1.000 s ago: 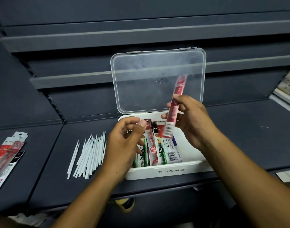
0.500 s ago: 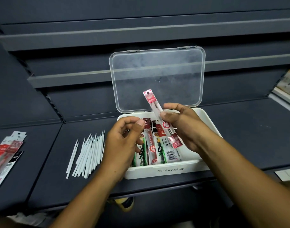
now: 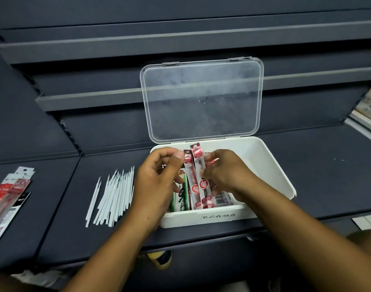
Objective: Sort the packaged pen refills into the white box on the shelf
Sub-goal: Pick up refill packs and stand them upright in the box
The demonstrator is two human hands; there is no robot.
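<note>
Far left of the box [image 3: 270, 165], a fanned stack of hang-packs [image 3: 9, 192] lies flat on the shelf [image 3: 317, 169]. They overlap, so I count at least three. Just left of the box lies one heap of bare white refills [image 3: 115, 197], roughly twenty and too crossed over for a true count. One or two lie slightly apart on the side away from the box.

My left hand [image 3: 159, 182] is over the box's left end, fingers curled down into it. The thumb tip touches the top of the left red pack [image 3: 190, 182]. I cannot tell whether this hand grips anything.

Inside the box, at its left, at least two green packs [image 3: 181, 197] stand on edge. Next come the two red packs, side by side and touching, each with a round red seal. The right red pack [image 3: 201, 175] reaches a little higher than its neighbour.

My right hand [image 3: 228, 173] has its fingers curled onto the right red pack's right edge, pinching it. One barcode pack [image 3: 222, 198] lies under this hand against the box's front wall. All the packs sit in the box's left half.

One clear lid [image 3: 201, 98] stands open at the box's back edge. Far right of the box, printed goods [image 3: 369, 106] are too blurred to count.
</note>
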